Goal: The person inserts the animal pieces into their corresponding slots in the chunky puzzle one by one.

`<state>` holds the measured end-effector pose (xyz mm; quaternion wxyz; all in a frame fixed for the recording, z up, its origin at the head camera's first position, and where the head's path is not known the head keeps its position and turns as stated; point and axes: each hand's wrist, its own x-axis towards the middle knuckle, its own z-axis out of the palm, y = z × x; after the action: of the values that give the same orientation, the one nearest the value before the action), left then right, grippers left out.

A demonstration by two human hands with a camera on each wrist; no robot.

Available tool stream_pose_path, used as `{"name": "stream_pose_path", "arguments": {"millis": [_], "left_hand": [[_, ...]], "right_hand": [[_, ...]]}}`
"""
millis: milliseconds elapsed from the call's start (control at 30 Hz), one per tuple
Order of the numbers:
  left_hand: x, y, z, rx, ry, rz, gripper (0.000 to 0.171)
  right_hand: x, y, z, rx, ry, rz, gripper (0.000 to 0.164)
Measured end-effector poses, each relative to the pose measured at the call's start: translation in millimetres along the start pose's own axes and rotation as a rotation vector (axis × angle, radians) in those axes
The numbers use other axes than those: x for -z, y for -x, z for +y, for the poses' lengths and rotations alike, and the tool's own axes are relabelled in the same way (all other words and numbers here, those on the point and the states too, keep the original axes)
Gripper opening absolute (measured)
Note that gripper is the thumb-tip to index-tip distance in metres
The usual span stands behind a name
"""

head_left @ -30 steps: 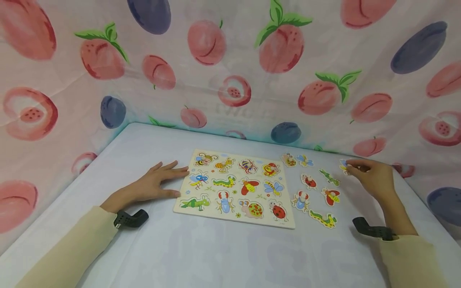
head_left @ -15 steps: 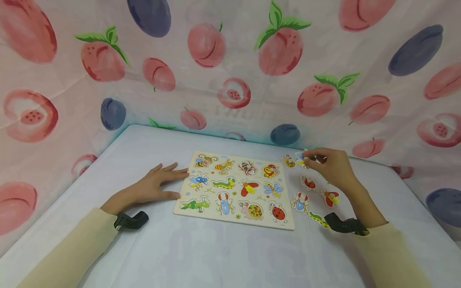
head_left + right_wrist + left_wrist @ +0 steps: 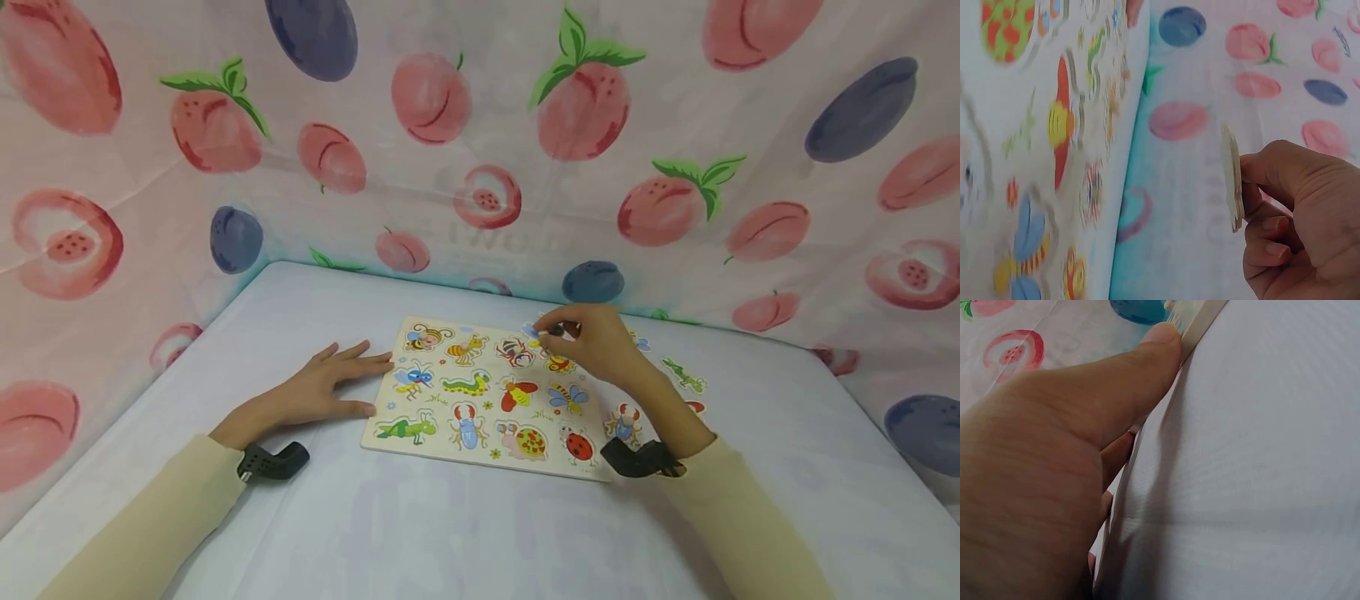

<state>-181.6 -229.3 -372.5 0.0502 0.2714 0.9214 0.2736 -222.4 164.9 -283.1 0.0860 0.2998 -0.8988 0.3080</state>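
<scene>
From the frame's right, the right hand (image 3: 596, 340) brings its pinched piece (image 3: 1232, 181) within reach of the board (image 3: 422, 405), left hand (image 3: 321, 388) spread alongside.

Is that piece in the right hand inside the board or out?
Out. The right wrist view shows the piece pinched in the right hand, apart from the board.

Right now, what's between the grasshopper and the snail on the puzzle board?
In the head view, the blue beetle lies between the grasshopper and the snail, with a small yellow flower low beside the snail.
</scene>
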Motion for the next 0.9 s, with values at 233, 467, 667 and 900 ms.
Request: {"name": "stream_pose_path", "arguments": {"millis": [233, 467, 667, 900], "left_hand": [[0.5, 0.4, 0.8, -0.002, 0.01, 0.0, 0.07], [0.5, 0.3, 0.0, -0.006, 0.003, 0.0, 0.07], [1.0, 0.2, -1.1, -0.022, -0.007, 0.001, 0.069], [1.3, 0.7, -0.6, -0.019, -0.009, -0.003, 0.07]], "right_hand": [[-41.1, -20.3, -22.9, 0.084, -0.063, -0.074, 0.01], [-78.9, -36.0, -43.0, 0.098, -0.086, -0.182, 0.011], [-102.6, -46.2, -55.4, 0.11, -0.1, -0.23, 0.011], [-123.0, -52.4, -62.0, 0.107, -0.1, -0.261, 0.01]]}}
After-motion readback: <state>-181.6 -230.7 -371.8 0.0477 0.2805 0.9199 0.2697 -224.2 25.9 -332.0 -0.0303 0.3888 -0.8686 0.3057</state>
